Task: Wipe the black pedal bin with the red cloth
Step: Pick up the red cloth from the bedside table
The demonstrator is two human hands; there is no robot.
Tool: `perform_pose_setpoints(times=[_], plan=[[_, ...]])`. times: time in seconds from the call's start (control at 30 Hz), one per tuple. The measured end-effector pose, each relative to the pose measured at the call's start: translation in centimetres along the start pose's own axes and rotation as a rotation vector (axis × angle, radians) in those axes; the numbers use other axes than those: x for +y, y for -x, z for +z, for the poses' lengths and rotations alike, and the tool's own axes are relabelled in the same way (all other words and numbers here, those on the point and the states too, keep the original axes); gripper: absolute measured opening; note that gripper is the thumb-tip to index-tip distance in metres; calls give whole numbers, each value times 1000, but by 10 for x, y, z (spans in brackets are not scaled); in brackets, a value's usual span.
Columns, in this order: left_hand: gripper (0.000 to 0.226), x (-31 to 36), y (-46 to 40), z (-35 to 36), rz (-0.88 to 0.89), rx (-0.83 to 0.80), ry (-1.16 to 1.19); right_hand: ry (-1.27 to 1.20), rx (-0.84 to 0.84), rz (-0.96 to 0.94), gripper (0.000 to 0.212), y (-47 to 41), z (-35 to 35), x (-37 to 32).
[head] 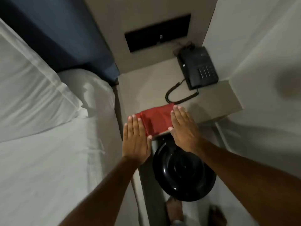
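Red cloth [155, 119]: folded, lying at the near edge of a grey bedside shelf [211, 101].
Left hand [136, 137]: flat, fingers together, palm down, touching the cloth's left end.
Right hand [183, 129]: flat, fingers extended, resting against the cloth's right end.
Black pedal bin [184, 173]: round, glossy lid closed, on the floor below the shelf, between the forearms.
Black telephone [197, 67]: on the far right of the shelf, coiled cord [177, 95] trailing toward the cloth.
White bed [48, 152] with pillow [32, 82]: left of the shelf.
Blue headboard [65, 33]: behind the pillow.
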State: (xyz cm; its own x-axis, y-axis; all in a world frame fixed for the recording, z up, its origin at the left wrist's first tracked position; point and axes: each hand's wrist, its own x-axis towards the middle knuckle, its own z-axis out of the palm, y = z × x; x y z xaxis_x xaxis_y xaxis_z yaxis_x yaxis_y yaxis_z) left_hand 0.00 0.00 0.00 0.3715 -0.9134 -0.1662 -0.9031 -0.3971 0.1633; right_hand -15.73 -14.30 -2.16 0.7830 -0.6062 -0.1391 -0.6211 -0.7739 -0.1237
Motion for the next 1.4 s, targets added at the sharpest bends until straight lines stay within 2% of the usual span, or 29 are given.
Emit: perform_pose_setpoints(times=[0.13,0.27,0.37,0.43,0.53,0.57,0.6,0.7,0.8,0.93,0.97,1.03,1.1,1.17,1.23,1.3,1.4], plan=[[76,-16,-45,21,4,21,-78,-1,-46,59,75,-21,35,-4],[76,-28,-59,45,41,-36,-90,-63,-70,103,80,-32,57,-4],[73,-36,-73,52,-19,-133,-17,-127,-138,177,78,-40,60,-4],[70,-36,-82,53,-50,-207,34,-206,-151,232,70,-46,59,-7],[63,-34,-102,45,-82,-144,-7,-309,-157,276,56,-57,48,-7],[59,-33,-109,41,-102,-170,-14,-315,-161,279,51,-59,42,-6],[54,-31,-116,37,-133,-214,29,-328,-149,283,46,-61,38,-4],[33,-18,-123,24,-247,-274,397,-466,-81,332,26,-59,30,0],[18,7,-101,2,-183,-221,607,-798,74,552,17,-45,31,-2],[13,52,-42,-35,-145,-300,1028,-1521,370,930,48,9,28,-16],[18,64,-24,-43,-123,-314,1105,-1742,368,959,53,28,26,-19],[22,91,19,-52,-86,-378,1262,-2285,217,818,65,79,17,-26],[11,119,68,-52,-77,-499,1418,-2687,146,722,77,140,11,-30],[10,145,119,-41,-86,-571,1435,-2829,149,698,84,209,8,-24],[27,168,164,-19,-136,-548,1306,-2861,160,685,84,271,8,-12],[35,185,200,4,-177,-528,1192,-2816,163,730,75,317,8,0],[18,208,239,30,-127,-562,981,-2694,64,957,53,376,18,11]])
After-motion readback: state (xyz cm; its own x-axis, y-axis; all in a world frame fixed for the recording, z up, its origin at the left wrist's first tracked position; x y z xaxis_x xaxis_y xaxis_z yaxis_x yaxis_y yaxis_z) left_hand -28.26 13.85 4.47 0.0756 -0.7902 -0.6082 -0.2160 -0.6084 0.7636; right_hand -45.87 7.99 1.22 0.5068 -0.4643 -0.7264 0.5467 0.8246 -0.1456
